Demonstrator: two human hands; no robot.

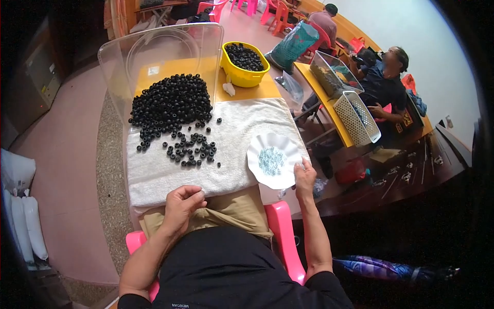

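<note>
My right hand (305, 177) grips the right rim of a white scalloped dish (280, 180) at the right edge of the towel. Tiny pale blue-green pieces (271, 160) lie in its middle. My left hand (184, 203) is over the towel's front edge, thumb and forefinger pressed together; whatever may be between them is too small to make out. Beyond it, small round black beads (193, 149), several showing a hole, lie loose on the white towel (236, 123). They spread from a large heap of black beads (172, 100) at the tipped clear plastic bin's mouth.
The clear bin (218, 62) stands at the far left of the table. Beside it, a yellow tub (243, 78) holds more black pieces. A crumpled white tissue (229, 89) lies near the tub. Rightward, a person sits behind another table bearing a white basket (355, 116).
</note>
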